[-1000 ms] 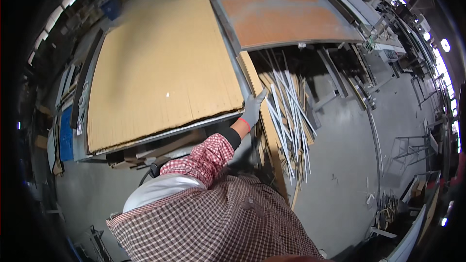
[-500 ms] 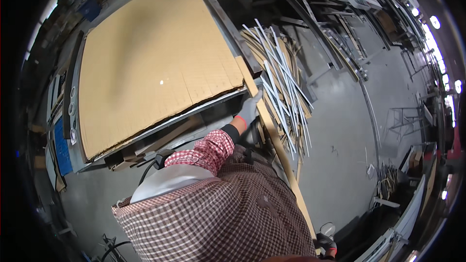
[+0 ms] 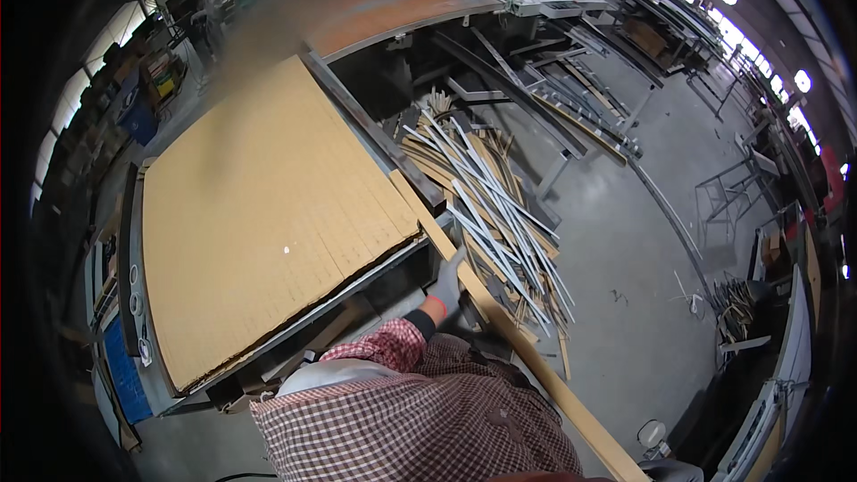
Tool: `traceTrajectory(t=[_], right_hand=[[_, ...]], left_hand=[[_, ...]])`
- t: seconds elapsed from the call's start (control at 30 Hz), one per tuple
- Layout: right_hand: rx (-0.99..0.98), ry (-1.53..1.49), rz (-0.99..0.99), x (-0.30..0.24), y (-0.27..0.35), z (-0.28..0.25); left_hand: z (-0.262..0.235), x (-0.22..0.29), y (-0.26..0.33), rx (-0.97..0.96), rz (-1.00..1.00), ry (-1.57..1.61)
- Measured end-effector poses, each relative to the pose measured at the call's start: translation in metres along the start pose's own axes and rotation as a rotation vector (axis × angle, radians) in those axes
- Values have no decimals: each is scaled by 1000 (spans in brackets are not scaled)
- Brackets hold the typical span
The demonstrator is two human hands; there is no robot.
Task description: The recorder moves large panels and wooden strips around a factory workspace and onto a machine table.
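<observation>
My left hand (image 3: 445, 282), in a grey glove with a red-edged cuff, is closed around a long, narrow tan strip (image 3: 527, 350). It grips the strip near the close right corner of a large brown cardboard sheet (image 3: 277, 241). The strip's far end rests by that corner, against a dark metal beam (image 3: 375, 138). From there it slants down past my right side to the lower edge of the picture. My right hand is out of sight; only a bit of reddish sleeve shows at the bottom.
A heap of white and tan strips (image 3: 509, 205) lies on the grey floor right of the beam. Metal frames and bars (image 3: 571, 125) stand beyond it. An orange-brown table (image 3: 393, 4) is at the back. A metal rack (image 3: 759, 428) stands at lower right.
The view has shifted, so the cardboard and my left hand appear lower and further left. My left hand still grips the strip. My right hand, at the strip's near end before, has left view.
</observation>
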State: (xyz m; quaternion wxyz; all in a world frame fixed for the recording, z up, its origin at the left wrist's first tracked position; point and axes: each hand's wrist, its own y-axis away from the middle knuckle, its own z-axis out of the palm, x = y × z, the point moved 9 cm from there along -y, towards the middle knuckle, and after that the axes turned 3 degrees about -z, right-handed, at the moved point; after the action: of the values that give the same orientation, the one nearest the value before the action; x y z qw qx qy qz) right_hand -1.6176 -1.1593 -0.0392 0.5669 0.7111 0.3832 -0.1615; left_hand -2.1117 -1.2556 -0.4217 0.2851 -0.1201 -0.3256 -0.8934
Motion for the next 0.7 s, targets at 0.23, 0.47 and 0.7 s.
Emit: traceTrajectory(t=[0.23, 0.47, 0.7], right_hand=[[25, -62, -627, -105, -7, -20], [-184, -255, 86, -44, -114, -3], [-259, -277, 16, -7, -156, -9]], left_hand=[[41, 1, 40, -35, 59, 77], [33, 29, 30, 22, 59, -73], [55, 31, 68, 110, 213, -414]])
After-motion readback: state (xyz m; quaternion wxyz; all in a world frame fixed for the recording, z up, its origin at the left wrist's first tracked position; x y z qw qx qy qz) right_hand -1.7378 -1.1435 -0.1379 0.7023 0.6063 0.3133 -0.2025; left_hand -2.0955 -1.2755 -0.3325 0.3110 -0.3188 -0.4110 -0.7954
